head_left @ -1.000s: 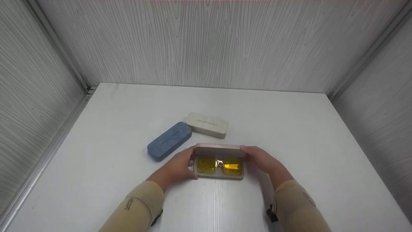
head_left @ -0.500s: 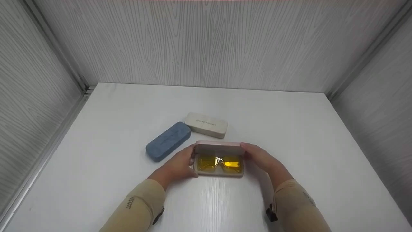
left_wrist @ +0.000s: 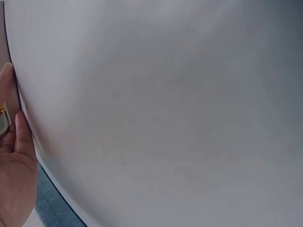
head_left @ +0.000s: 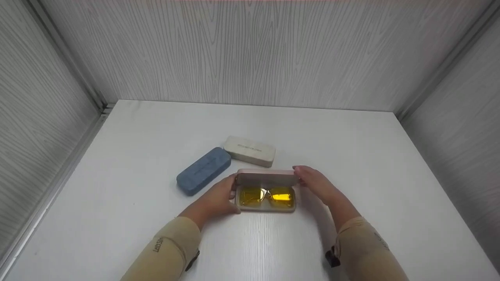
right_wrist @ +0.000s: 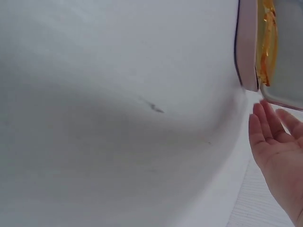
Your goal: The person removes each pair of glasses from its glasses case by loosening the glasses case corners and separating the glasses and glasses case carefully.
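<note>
So, pink glasses case point(head_left: 265, 210) sits on the table point(head_left: 351, 156) dead between the two hands, long axis running left-right, across the person. Lid point(head_left: 267, 179) hinges on the far side and stands raised, inner face toward the person. Yellow-lensed glasses point(head_left: 282, 197) lie in the base, same axis.

Left hand point(head_left: 218, 200) is the nearer one to the base: grips its left end, thumb at the near corner, other fingers round the back. Right hand point(head_left: 317, 185) has fingers loosely extended, tips at the lid's right corner; no firm hold that I can see.

Left thumb by the near rim looks like the main snag for the lid's swing. Beyond the left hand: blue case point(head_left: 204, 171), diagonal; off-white case point(head_left: 250, 150) behind the lid, apart from it. Can't tell if those two touch.
</note>
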### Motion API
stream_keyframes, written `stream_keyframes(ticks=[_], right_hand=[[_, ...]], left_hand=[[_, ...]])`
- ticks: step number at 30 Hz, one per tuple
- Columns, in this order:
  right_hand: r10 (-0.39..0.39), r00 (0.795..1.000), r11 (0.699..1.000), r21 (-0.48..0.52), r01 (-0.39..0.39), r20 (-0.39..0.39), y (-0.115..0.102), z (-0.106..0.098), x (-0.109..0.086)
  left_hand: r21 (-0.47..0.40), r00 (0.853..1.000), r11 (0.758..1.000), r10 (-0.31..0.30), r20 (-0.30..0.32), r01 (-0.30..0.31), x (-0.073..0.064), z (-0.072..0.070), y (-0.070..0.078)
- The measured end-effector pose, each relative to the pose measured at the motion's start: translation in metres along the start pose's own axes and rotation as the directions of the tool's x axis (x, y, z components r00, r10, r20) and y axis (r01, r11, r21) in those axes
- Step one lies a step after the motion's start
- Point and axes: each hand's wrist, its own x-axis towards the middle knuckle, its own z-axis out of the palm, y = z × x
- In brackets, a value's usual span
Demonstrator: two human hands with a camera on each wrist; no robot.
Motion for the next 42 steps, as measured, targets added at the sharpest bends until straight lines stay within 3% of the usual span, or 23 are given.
stream_keyframes(ticks=[5, 11, 15, 18, 21, 28, 31, 37, 42], right_hand=[[-0.061, 0.987, 0.998, -0.032, 0.057, -0.149, -0.006, -0.008, -0.003], [-0.237, 0.927, 0.969, -0.143, 0.202, -0.290, -0.019, -0.009, -0.012], [-0.320, 0.885, 0.943, -0.202, 0.265, -0.337, -0.031, -0.002, -0.019], [-0.366, 0.872, 0.924, -0.241, 0.298, -0.326, -0.037, 0.007, -0.023], [-0.395, 0.875, 0.908, -0.266, 0.325, -0.279, -0.042, 0.019, -0.025], [-0.337, 0.929, 0.908, -0.312, 0.278, -0.154, -0.040, 0.044, -0.024], [-0.344, 0.931, 0.876, -0.398, 0.272, -0.124, -0.037, 0.052, -0.023], [-0.396, 0.917, 0.769, -0.560, 0.308, -0.040, -0.030, 0.067, -0.019], [-0.378, 0.926, 0.742, -0.600, 0.300, -0.004, -0.023, 0.076, -0.013]], left_hand=[[0.012, 1.000, 1.000, 0.010, -0.003, -0.010, 0.001, 0.000, -0.002], [-0.021, 1.000, 1.000, 0.008, 0.003, -0.008, 0.001, 0.001, -0.003], [-0.065, 1.000, 0.998, 0.013, 0.012, -0.012, 0.001, 0.001, -0.003], [-0.061, 1.000, 0.998, 0.010, 0.008, -0.010, 0.002, 0.001, -0.004], [-0.049, 1.000, 0.999, -0.009, 0.005, 0.010, 0.002, 0.001, -0.004], [-0.030, 1.000, 1.000, -0.004, 0.002, 0.004, 0.003, 0.001, -0.003], [-0.027, 1.000, 1.000, -0.002, 0.002, 0.002, 0.003, 0.001, -0.003], [-0.031, 1.000, 0.999, 0.016, -0.003, -0.016, 0.003, 0.001, -0.002], [-0.046, 1.000, 0.999, -0.011, 0.011, 0.012, 0.003, 0.001, -0.002]])
